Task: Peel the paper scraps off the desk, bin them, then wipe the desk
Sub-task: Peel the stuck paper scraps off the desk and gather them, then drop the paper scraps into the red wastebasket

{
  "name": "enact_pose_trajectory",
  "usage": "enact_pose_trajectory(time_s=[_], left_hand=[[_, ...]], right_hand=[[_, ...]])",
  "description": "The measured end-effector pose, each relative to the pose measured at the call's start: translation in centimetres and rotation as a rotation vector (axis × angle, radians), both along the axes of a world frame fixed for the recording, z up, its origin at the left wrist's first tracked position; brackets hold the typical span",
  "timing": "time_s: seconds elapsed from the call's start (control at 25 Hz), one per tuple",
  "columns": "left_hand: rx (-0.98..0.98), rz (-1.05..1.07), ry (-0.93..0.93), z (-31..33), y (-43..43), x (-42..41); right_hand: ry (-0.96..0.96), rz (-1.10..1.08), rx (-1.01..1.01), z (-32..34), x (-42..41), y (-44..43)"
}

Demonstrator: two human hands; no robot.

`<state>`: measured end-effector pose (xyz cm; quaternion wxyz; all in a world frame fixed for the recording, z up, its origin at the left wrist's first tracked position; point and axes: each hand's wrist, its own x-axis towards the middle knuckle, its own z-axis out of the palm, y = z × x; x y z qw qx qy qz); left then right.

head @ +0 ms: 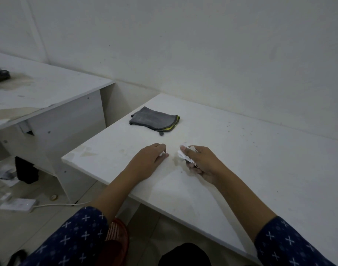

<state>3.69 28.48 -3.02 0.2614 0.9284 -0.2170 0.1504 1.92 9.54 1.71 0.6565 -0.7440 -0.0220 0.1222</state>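
Note:
Both hands rest on the white desk point(250, 169). My right hand point(200, 163) is curled around crumpled white paper scraps point(181, 154) that stick out past the thumb. My left hand point(149, 160) lies palm down with its fingers bent, and a small white paper scrap point(161, 154) shows under the fingertips. A folded grey cloth point(153, 120) with a yellow-green edge lies on the desk beyond the hands, apart from them. A red mesh bin point(117, 240) stands on the floor under the desk's near edge, partly hidden by my left sleeve.
A second white desk point(49, 93) stands to the left with a dark object at its far end. On the floor lie a white power strip point(18, 205) with its cable and some dark items. A wall runs behind the desk.

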Motion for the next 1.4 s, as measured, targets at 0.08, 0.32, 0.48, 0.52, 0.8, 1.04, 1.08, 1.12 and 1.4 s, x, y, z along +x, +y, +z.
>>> enact_pose_trajectory(time_s=[0.08, 0.32, 0.48, 0.52, 0.8, 1.04, 1.08, 1.12, 1.4], left_hand=[[-0.057, 0.042, -0.025, 0.1, 0.0, -0.1], [-0.897, 0.36, 0.082, 2.3, 1.4, -2.3], [-1.49, 0.451, 0.289, 4.0, 2.7, -5.1], [-1.573, 0.447, 0.307, 4.2, 3.2, -5.9], [-2.052, 0.295, 0.27, -0.3, 8.4, -12.7], [-2.249, 0.736, 0.326, -10.1, 12.4, -15.3], [-2.272, 0.825, 0.346, -12.1, 12.8, -15.1], [-2.281, 0.905, 0.379, -14.0, 13.0, -15.0], [-2.2, 1.32, 0.707, -27.3, 14.2, -11.1]], right_hand=[[0.11, -0.058, 0.184, 0.1, -0.4, 0.3], [0.192, -0.125, 0.469, 0.3, -1.7, 2.3], [0.255, -0.027, 0.589, 0.7, -3.8, 5.5], [0.287, 0.013, 0.629, 0.6, -4.6, 6.6], [0.466, 0.342, 0.75, -3.6, -10.8, 16.2], [0.716, 0.259, 0.814, -13.7, -11.8, 21.9], [0.765, 0.221, 0.807, -15.8, -11.5, 22.5], [0.809, 0.188, 0.785, -17.9, -11.2, 23.1], [0.979, -0.028, 0.663, -31.1, -8.1, 25.2]])
